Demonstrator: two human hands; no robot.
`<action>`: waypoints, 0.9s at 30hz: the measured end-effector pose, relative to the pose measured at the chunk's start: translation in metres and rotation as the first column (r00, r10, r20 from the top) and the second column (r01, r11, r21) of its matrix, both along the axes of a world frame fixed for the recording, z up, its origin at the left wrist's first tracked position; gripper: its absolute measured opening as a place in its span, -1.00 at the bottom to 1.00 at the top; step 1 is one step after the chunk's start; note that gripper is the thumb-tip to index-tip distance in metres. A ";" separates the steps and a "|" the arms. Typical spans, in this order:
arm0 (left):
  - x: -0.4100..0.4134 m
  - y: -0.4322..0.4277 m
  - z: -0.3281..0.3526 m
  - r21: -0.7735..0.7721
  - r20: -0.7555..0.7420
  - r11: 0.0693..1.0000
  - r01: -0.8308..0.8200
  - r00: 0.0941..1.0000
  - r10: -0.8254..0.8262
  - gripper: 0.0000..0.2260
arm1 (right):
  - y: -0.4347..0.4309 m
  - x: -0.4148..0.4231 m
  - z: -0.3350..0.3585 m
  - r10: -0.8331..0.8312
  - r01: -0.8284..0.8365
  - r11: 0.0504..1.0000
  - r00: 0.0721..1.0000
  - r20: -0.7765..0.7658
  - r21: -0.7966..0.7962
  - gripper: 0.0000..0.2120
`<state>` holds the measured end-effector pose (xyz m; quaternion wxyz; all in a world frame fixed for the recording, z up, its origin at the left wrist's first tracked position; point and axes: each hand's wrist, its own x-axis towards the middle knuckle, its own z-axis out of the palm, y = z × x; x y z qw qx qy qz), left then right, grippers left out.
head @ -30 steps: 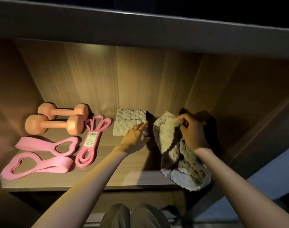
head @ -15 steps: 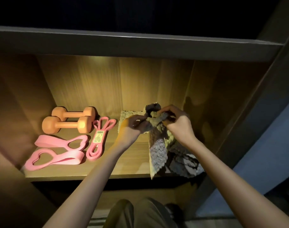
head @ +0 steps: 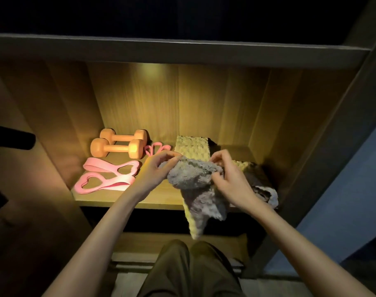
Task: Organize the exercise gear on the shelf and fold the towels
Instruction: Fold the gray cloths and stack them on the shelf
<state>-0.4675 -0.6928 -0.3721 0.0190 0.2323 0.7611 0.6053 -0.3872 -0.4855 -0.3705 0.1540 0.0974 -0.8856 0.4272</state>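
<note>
A fluffy grey-beige towel [head: 193, 179] hangs crumpled in front of the shelf, its lower end dangling past the shelf's front edge. My left hand [head: 156, 171] pinches its upper left edge and my right hand [head: 227, 179] grips its upper right part. Behind them a folded towel [head: 191, 146] lies at the back of the wooden shelf [head: 101, 198]. Two orange dumbbells [head: 118, 146] lie side by side at the back left. Flat pink resistance bands [head: 106, 175] lie in front of them, and a thinner pink loop band [head: 156, 148] shows beside the dumbbells, partly hidden by my left hand.
More towel fabric [head: 262, 185] is heaped at the shelf's right end against the side wall. The board of the shelf above [head: 182, 50] overhangs. A lower compartment [head: 172, 243] sits under the shelf, and my knees [head: 193, 271] are below it.
I have drawn back from the shelf. My left hand left the folded towel and took hold of the crumpled one. Both hands have lifted it toward me, its end now hanging over the shelf edge.
</note>
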 end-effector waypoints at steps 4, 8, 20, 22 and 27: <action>0.006 -0.020 0.006 -0.291 -0.132 0.949 0.118 0.978 -0.162 -0.81 | 0.002 -0.006 0.010 -0.045 0.046 0.985 0.999 -0.013 0.167 -0.68; 0.009 -0.027 0.009 -0.443 -0.160 0.890 0.107 0.967 -0.196 -0.57 | 0.002 -0.010 0.009 -0.036 0.005 0.856 0.998 0.050 0.517 -0.58; -0.009 -0.059 0.021 -0.113 0.293 0.974 -0.198 0.930 0.223 -0.35 | 0.049 -0.015 0.010 -0.080 0.094 0.984 0.992 0.099 -0.150 -0.79; -0.010 -0.059 0.023 0.016 0.347 0.951 -0.308 0.894 0.284 -0.42 | 0.050 -0.019 0.012 -0.169 0.198 0.917 0.979 0.112 -0.348 -0.84; -0.009 -0.055 0.013 -0.034 0.469 0.948 -0.316 0.833 0.294 -0.59 | 0.056 -0.026 0.004 -0.293 0.385 0.810 0.919 0.264 -0.441 -0.55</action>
